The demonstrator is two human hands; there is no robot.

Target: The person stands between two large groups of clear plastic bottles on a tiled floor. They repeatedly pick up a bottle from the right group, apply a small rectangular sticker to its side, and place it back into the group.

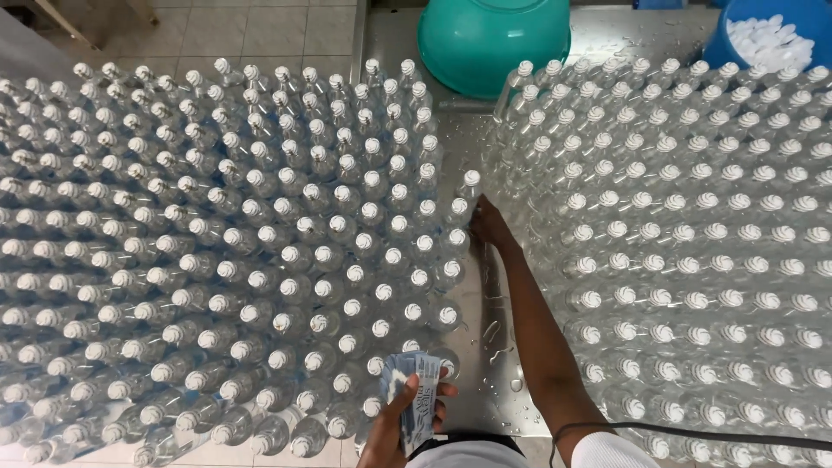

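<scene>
The left hand [407, 416] pinches a stack of blue-and-white paper labels [419, 400]; the right hand [487, 224], fingers curled, should steady the clear white-capped plastic bottle [458, 227] upright.

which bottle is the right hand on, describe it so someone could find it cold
Start at the teal basin at the top, then follow the bare wet metal lane running down between the two big blocks of clear capped bottles. The right hand grips the bottle on the left block's right edge. Unlike its neighbours, it juts out into the lane.
</scene>
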